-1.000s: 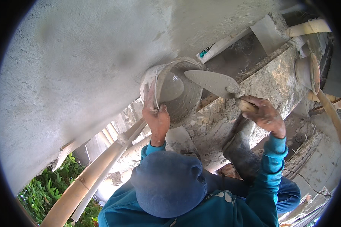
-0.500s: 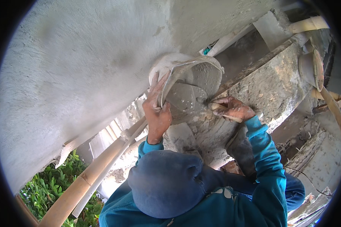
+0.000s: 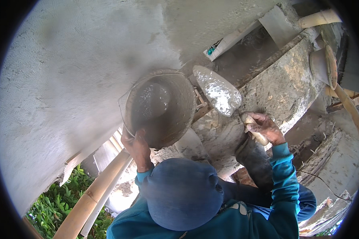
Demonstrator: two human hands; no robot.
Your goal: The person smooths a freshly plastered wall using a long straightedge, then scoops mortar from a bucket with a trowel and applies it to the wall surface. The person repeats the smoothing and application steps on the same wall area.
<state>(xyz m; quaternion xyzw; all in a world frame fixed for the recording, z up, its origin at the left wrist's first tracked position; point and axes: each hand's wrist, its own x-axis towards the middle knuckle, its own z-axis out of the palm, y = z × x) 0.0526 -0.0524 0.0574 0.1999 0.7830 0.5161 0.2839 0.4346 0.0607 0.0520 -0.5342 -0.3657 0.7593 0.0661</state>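
Observation:
My left hand (image 3: 139, 148) grips the near left rim of a grey, mortar-crusted bucket (image 3: 177, 119). The bucket's mouth faces the view, and wet grey mortar (image 3: 149, 97) shows inside. In my right hand (image 3: 269, 129) is the pale handle of a trowel (image 3: 219, 91), fingers wrapped round it. Its pointed blade lies to the right of the bucket and apart from it, wet and shiny with what looks like mortar. The fingers of my left hand are partly hidden by the bucket's wall.
A grey plastered wall (image 3: 79, 75) rises at left and above. To the right runs a rough concrete ledge (image 3: 285, 85), with another bucket-like container (image 3: 323, 67) beyond it. A bamboo pole (image 3: 87, 199) slants at lower left beside green leaves (image 3: 64, 199). A dark boot (image 3: 255, 161) rests below the ledge.
The trowel has come out of the bucket, its blade now wet and to the right. My left hand has shifted the bucket left and turned its mouth more toward the view.

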